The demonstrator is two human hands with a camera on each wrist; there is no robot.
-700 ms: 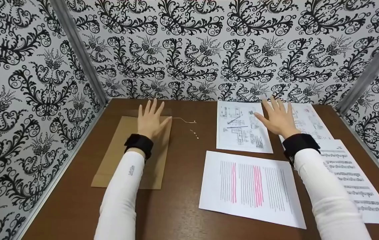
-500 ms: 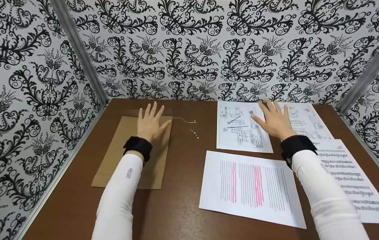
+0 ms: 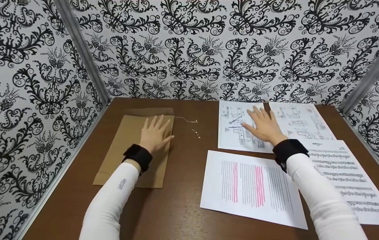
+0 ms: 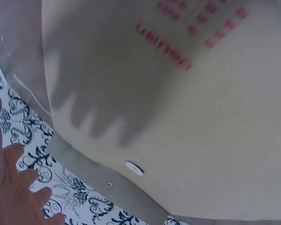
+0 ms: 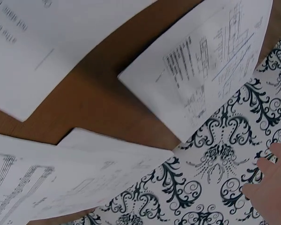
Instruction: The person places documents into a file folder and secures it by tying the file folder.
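Observation:
My left hand (image 3: 156,135), fingers spread and straight, is over the upper part of a brown envelope (image 3: 116,160) and casts a shadow on it. In the left wrist view the envelope (image 4: 215,140) shows red print, a small white button (image 4: 134,168) and an unfolded flap (image 4: 93,161). A thin pale string (image 3: 184,119) runs right from its top edge. My right hand (image 3: 264,125), also with fingers spread, is over a technical drawing sheet (image 3: 231,140) at the back; a second drawing sheet (image 3: 304,120) lies to its right. Neither hand holds anything.
A printed page with pink highlighting (image 3: 246,190) lies nearer the front, on the brown table (image 3: 179,206). Sheet music (image 3: 359,186) is at the right, beside my sleeve. Small white bits (image 3: 196,133) lie near the string. Patterned walls (image 3: 189,50) close off the back and sides.
Both hands have drawn back toward the front, the right one also shifting left over the first drawing sheet. The papers and the envelope stay in place; the view has shifted slightly.

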